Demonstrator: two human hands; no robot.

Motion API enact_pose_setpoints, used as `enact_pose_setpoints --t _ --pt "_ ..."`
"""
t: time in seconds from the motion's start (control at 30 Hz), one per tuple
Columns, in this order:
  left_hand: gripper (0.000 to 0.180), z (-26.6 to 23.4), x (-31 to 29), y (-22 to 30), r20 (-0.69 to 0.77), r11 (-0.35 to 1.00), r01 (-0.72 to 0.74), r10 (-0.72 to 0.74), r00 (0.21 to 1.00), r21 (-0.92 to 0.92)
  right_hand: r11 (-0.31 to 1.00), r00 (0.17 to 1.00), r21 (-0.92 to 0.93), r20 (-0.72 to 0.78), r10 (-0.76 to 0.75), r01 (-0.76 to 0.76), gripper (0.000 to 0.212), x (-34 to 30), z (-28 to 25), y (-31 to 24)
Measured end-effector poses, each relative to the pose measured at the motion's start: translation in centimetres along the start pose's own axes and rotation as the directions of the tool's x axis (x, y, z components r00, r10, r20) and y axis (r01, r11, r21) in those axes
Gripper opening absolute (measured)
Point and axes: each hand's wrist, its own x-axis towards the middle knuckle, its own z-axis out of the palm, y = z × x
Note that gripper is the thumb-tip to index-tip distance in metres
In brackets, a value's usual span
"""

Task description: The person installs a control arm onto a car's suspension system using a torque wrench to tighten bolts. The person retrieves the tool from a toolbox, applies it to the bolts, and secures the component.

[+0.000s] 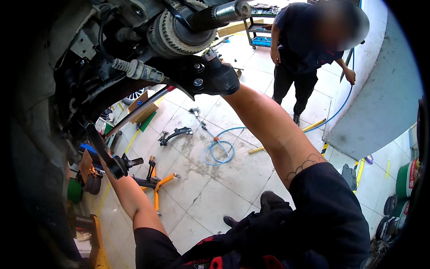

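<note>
Both of my arms reach up into a raised car's underside. My right forearm [273, 119] passes behind a black suspension control arm [190, 74] and its ball joint [227, 80], which hide my right hand. My left forearm [125, 193] runs up behind a tie rod end [117, 167] with its threaded stud [135, 162] pointing right. Dark parts cover my left hand, so its fingers do not show. Above the control arm, a splined axle shaft [226, 12] sticks out of a toothed ring [168, 33]. A long metal bar [141, 107] slants beneath the car.
At the upper right a co-worker [295, 49] bends forward, one hand at a blue hose [342, 110]. On the tiled floor lie another control arm [177, 134], the hose's coil and a yellow pole [316, 125]. An orange-legged stand [156, 190] is below; green drums [403, 179] stand far right.
</note>
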Motion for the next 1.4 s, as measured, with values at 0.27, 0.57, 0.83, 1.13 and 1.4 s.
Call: enact_pose_setpoints --t 0.27,0.57,0.83,1.13,1.4 --pt "0.027 0.1 0.3 -0.2 0.006 1.000 -0.008 0.008 1.000 -0.011 0.998 1.000 -0.059 0.004 0.014 -0.014 0.045 0.4 0.3 -0.4" --pt "0.025 0.8 1.3 0.3 0.023 0.999 -0.014 0.015 1.000 -0.048 0.981 1.000 -0.195 0.020 0.014 -0.010 0.043 0.8 0.4 -1.2" --pt "0.028 5.1 -1.2 -4.7 0.202 0.999 0.042 -0.041 0.978 0.001 0.893 0.988 -0.437 -0.059 -0.145 0.105 0.041 -0.8 -1.2 -2.0" --pt "0.048 -13.1 -32.7 -28.4 0.193 0.556 0.196 -0.563 0.804 0.808 0.983 0.780 -0.156 0.601 0.174 -0.100 0.037 -17.8 -2.4 -12.2" --pt "0.052 -37.7 -63.9 -16.0 -0.324 -0.089 0.489 -0.847 0.421 0.868 0.945 -0.421 -0.143 0.907 0.007 -0.293 0.038 -49.9 -7.6 -22.9"
